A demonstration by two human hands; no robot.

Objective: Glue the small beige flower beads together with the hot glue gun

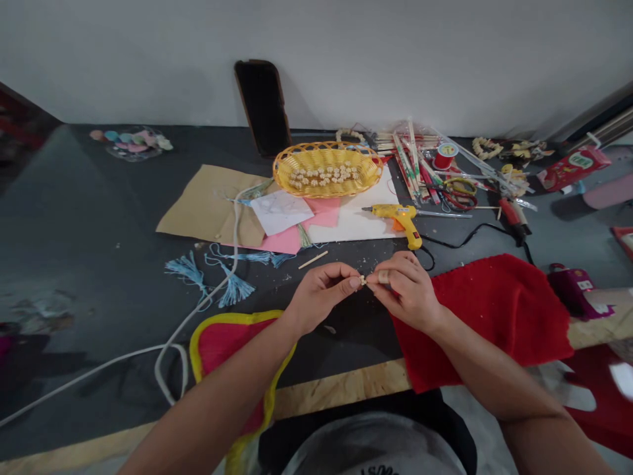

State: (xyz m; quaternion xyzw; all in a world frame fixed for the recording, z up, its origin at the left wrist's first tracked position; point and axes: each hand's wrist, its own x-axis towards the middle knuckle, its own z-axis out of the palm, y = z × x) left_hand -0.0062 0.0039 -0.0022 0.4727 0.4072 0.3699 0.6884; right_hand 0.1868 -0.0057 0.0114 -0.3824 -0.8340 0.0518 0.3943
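Observation:
Between my two hands is a small cream flower-shaped piece (362, 280), pinched from both sides just above the dark tabletop. My left hand (324, 293) grips it between thumb and forefinger. From the other side, the fingertips of my right hand (408, 290) close on it too, partly hiding it; a light band wraps one finger. Similar pale pieces (329, 175) lie in a yellow woven basket (326, 190) behind the hands. A yellow glue gun (395, 212) rests on its side beyond my right hand, its nozzle pointing left.
A phone (263, 109) leans on the wall. Blue tassels (237, 288), brown paper (208, 204) and a white cable (192, 310) lie left. Right are scissors (459, 194), a thread spool (446, 156), a juice carton (573, 166) and red cloth (494, 310). A thin stick (313, 260) lies ahead.

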